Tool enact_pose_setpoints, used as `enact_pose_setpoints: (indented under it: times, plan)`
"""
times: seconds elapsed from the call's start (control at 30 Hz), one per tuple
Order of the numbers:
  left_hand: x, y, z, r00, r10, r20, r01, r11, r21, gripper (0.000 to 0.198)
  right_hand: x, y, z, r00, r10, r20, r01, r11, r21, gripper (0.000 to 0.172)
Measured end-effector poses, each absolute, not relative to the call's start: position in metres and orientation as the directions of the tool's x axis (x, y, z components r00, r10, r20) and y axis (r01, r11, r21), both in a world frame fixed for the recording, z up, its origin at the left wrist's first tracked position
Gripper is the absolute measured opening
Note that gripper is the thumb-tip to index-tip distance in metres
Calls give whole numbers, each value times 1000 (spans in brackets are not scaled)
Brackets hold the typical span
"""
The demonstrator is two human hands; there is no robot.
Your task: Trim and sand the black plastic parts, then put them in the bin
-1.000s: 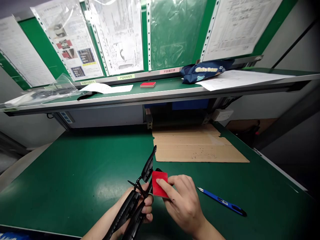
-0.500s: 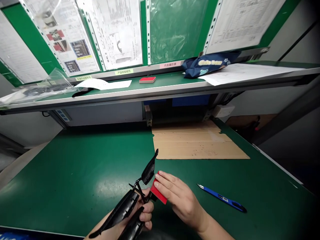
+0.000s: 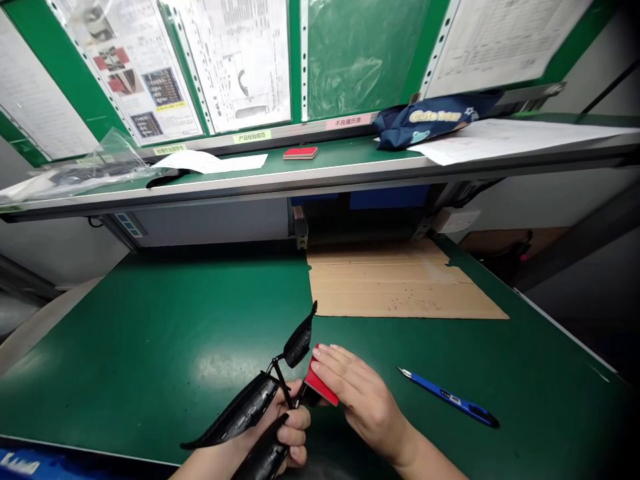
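Observation:
My left hand (image 3: 295, 433) is closed around a cluster of black plastic moulded parts (image 3: 240, 410), several curved, pointed pieces joined by a thin branching runner. My right hand (image 3: 367, 400) grips a flat red sanding pad (image 3: 320, 383) with its fingers laid over the red face. The pad's lower side is against or very close to a black piece by my left fingers; the contact itself is hidden. To the right of my right hand, a blue craft knife (image 3: 450, 398) lies on the green bench top (image 3: 165, 333).
A flat cardboard sheet (image 3: 400, 283) lies at the back of the bench. Above it, the shelf (image 3: 210, 190) carries another red pad (image 3: 300, 153), a dark blue pouch (image 3: 435, 121), papers (image 3: 520, 139) and a clear plastic bag (image 3: 100, 167). Printed sheets (image 3: 245, 60) hang behind.
The view has shifted slightly. The red pad has moved a little and tilted in my right hand, showing more of its edge. Both hands keep their holds.

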State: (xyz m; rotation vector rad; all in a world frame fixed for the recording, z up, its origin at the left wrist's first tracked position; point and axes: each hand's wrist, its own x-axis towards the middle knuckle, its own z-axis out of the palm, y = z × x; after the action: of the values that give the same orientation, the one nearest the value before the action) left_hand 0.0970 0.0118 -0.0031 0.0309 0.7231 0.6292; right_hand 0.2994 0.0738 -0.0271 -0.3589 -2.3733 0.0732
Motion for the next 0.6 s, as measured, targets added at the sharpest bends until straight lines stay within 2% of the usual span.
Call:
enact_pose_setpoints:
  times: [0.13, 0.27, 0.37, 0.47, 0.6]
  plan:
    - [99, 12, -1, 579, 534, -615, -541, 817, 200, 35, 300, 71, -27, -750, 225, 622, 178, 974, -138, 42]
    - [101, 15, 2, 609, 478, -633, -501, 850, 161, 42, 300, 71, -26, -698, 271, 662, 232, 961, -149, 42]
    - [99, 15, 0, 616, 470, -632, -504, 852, 143, 38, 299, 72, -25, -739, 194, 645, 163, 981, -108, 39]
    - [96, 13, -6, 641, 491, -589, -531, 839, 121, 37, 298, 72, -25, -702, 260, 663, 238, 963, -126, 40]
    - [92, 8, -13, 641, 526, -559, -577, 811, 102, 25, 296, 69, -24, -744, 201, 637, 173, 979, -107, 37]
